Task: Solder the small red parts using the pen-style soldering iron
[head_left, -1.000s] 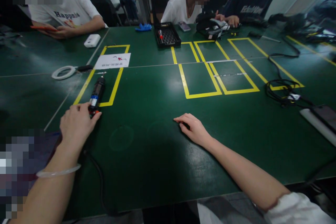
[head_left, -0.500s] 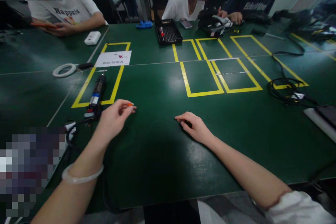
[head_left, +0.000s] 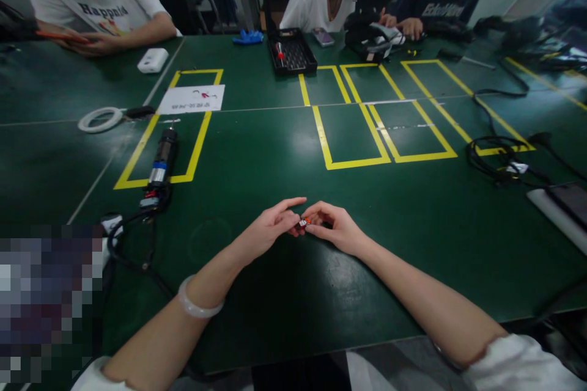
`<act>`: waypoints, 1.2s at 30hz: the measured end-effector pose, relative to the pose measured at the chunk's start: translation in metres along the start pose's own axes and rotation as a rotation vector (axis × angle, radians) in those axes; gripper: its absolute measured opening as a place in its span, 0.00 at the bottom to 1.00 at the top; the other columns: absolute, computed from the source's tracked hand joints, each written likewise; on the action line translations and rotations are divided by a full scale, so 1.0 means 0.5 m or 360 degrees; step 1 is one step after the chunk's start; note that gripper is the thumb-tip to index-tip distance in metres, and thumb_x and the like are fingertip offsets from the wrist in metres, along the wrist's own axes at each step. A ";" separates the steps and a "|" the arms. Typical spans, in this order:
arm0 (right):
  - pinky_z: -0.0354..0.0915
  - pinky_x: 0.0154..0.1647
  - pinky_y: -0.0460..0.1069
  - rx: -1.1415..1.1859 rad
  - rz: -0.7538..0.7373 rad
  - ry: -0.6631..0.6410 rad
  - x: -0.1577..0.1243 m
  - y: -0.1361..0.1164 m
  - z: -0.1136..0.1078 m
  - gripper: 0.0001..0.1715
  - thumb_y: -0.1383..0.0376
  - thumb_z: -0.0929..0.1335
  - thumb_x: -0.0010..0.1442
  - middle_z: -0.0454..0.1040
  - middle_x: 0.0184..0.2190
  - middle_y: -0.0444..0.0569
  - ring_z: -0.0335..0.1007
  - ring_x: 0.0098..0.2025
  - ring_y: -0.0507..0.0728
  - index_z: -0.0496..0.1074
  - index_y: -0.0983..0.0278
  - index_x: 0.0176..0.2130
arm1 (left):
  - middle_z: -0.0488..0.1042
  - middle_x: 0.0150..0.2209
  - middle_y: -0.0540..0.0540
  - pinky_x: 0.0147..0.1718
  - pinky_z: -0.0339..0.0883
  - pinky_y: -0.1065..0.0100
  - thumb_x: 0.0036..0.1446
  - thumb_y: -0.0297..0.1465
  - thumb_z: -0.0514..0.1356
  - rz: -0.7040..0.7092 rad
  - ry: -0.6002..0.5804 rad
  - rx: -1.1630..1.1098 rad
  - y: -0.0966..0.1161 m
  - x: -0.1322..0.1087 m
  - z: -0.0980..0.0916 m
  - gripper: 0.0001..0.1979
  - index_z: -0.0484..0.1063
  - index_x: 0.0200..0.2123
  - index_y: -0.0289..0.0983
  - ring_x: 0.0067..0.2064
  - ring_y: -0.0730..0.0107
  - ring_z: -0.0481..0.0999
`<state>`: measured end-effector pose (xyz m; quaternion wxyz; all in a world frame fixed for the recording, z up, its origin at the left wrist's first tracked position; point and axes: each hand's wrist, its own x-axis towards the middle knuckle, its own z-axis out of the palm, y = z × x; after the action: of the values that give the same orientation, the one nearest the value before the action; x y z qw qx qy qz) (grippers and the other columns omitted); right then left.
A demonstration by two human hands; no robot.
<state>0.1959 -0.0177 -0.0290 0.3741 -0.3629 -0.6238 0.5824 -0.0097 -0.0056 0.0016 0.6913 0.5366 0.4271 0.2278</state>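
A small orange and silver piece [head_left: 304, 222] is between my two hands, low in the middle of the green table [head_left: 257, 159]. My left hand [head_left: 275, 224] is closed at its left side, thumb near the piece and index finger stretched out above it. From the right, my right hand [head_left: 337, 227] pinches the piece between thumb and fingertips. The fingertips of both hands nearly meet, and they partly hide the piece. A black electric screwdriver [head_left: 161, 162] with a blue band lies to the left, away from my hands.
Yellow tape frames [head_left: 358, 165] mark the table. A paper sheet [head_left: 192, 98], white cable coil [head_left: 99, 120], white box [head_left: 153, 60], black tray [head_left: 293, 52] and blue glove [head_left: 248, 37] lie beyond. Black cables [head_left: 495, 156] are at right. Three people sit across.
My left hand has moved right from beside the screwdriver to meet my right hand, bringing the orange piece. My right hand has stayed near its place, its fingertips now at the piece.
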 end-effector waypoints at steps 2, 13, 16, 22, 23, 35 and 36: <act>0.67 0.33 0.47 -0.0009 -0.0003 0.0062 0.000 0.000 -0.001 0.14 0.59 0.71 0.59 0.75 0.33 0.46 0.70 0.31 0.51 0.71 0.64 0.43 | 0.74 0.35 0.45 0.41 0.68 0.64 0.62 0.42 0.55 -0.0033 0.0038 -0.0059 -0.007 0.003 -0.002 0.22 0.66 0.52 0.34 0.37 0.68 0.75; 0.65 0.32 0.47 -0.0033 -0.0015 0.0139 0.001 0.004 -0.001 0.14 0.60 0.71 0.58 0.73 0.32 0.45 0.68 0.31 0.51 0.71 0.63 0.43 | 0.74 0.37 0.46 0.42 0.68 0.66 0.57 0.39 0.61 0.0182 0.0143 0.0283 -0.014 -0.002 0.010 0.14 0.69 0.41 0.35 0.38 0.70 0.74; 0.64 0.31 0.47 -0.0104 -0.0008 0.0167 0.002 0.001 -0.003 0.10 0.61 0.71 0.58 0.71 0.29 0.44 0.66 0.29 0.50 0.72 0.63 0.38 | 0.74 0.38 0.47 0.44 0.67 0.66 0.58 0.37 0.61 0.0341 0.0208 0.0526 -0.012 -0.002 0.011 0.12 0.71 0.41 0.36 0.41 0.69 0.74; 0.66 0.36 0.49 -0.0332 -0.0212 0.0199 0.000 -0.006 -0.003 0.10 0.68 0.71 0.58 0.74 0.34 0.46 0.69 0.33 0.52 0.71 0.63 0.42 | 0.75 0.40 0.46 0.45 0.68 0.66 0.58 0.38 0.61 0.0378 0.0264 0.0535 -0.017 -0.002 0.006 0.13 0.71 0.42 0.36 0.42 0.69 0.75; 0.66 0.37 0.49 -0.0389 -0.0234 0.0199 0.000 -0.007 -0.003 0.11 0.69 0.70 0.57 0.74 0.35 0.47 0.69 0.35 0.52 0.71 0.63 0.43 | 0.75 0.39 0.47 0.45 0.68 0.66 0.58 0.38 0.61 0.0385 0.0269 0.0554 -0.017 -0.003 0.005 0.12 0.71 0.42 0.36 0.42 0.69 0.75; 0.65 0.36 0.48 -0.0522 -0.0109 0.0189 0.002 -0.001 -0.016 0.09 0.69 0.70 0.57 0.72 0.33 0.46 0.68 0.33 0.52 0.72 0.64 0.40 | 0.75 0.43 0.45 0.49 0.67 0.64 0.61 0.40 0.56 0.0483 0.0714 0.1047 0.024 -0.014 -0.078 0.16 0.69 0.47 0.37 0.45 0.67 0.75; 0.65 0.35 0.48 -0.0500 -0.0090 0.0190 0.002 0.000 -0.017 0.09 0.69 0.70 0.57 0.72 0.33 0.46 0.68 0.33 0.52 0.72 0.64 0.41 | 0.75 0.44 0.45 0.50 0.67 0.63 0.61 0.41 0.56 0.0484 0.0872 0.1185 0.030 -0.022 -0.111 0.18 0.68 0.50 0.37 0.46 0.66 0.75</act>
<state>0.2028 -0.0130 -0.0289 0.3654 -0.4332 -0.6938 0.4443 -0.0597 0.0210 0.0161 0.2734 0.7241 0.5625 0.2907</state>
